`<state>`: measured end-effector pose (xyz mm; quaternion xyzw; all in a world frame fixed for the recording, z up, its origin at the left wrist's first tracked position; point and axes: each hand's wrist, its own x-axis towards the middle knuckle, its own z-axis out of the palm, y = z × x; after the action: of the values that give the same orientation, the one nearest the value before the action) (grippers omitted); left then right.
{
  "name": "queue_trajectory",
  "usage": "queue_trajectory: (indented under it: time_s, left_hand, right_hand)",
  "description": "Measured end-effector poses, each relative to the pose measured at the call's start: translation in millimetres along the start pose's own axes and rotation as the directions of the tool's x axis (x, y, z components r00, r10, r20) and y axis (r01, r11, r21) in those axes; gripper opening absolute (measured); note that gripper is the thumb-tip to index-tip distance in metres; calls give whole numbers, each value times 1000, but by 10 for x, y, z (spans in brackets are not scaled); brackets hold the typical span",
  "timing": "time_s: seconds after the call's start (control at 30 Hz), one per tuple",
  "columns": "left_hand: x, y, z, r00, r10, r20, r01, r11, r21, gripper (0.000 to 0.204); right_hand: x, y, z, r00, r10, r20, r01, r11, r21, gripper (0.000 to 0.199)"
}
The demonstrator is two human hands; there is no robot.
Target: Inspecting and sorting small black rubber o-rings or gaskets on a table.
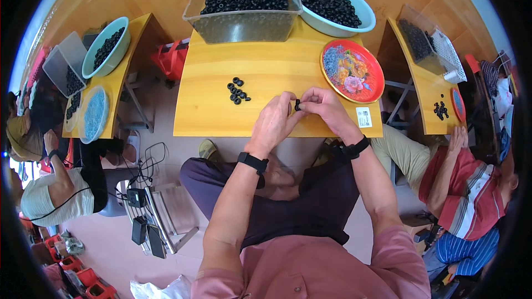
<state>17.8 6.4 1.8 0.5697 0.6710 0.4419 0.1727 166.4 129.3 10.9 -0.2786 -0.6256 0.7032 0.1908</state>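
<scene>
We are seeing loose rings (237, 90) lying mid-worktop (210, 116). Near its front edge, our left hand (272, 123) and right hand (328, 108) are pinching one small black ring (297, 104) together, fingertips clamped on its rim. It is probably light, stiff and easily dropped.

Both forearms reach forward, left hand (272, 122) and right hand (327, 108) meeting, fingers pinched together.

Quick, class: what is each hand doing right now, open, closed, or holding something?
Left hand: fingers closed on the small black ring.
Right hand: fingers closed on the same ring.
</scene>
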Motion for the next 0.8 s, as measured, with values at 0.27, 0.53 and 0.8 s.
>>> queue_trajectory:
  time_s: [0.27, 0.53, 0.8]
  left_hand:
    - [-18, -3, -21, 999, 40, 23, -39, 999, -19, 31]
    - [-9, -56, 23, 999, 8, -45, -12, 997, -79, 31]
    - [-5, -60, 6, 990, -124, -62, 114, 983, -144, 21]
  right_hand:
    - [30, 76, -8, 1000, -3, 22, 5, 998, -63, 10]
    - [41, 93, 115, 994, -76, -75, 78, 997, 29, 16]
    - [-4, 148, 106, 989, -64, -132, 68, 998, 20, 16]
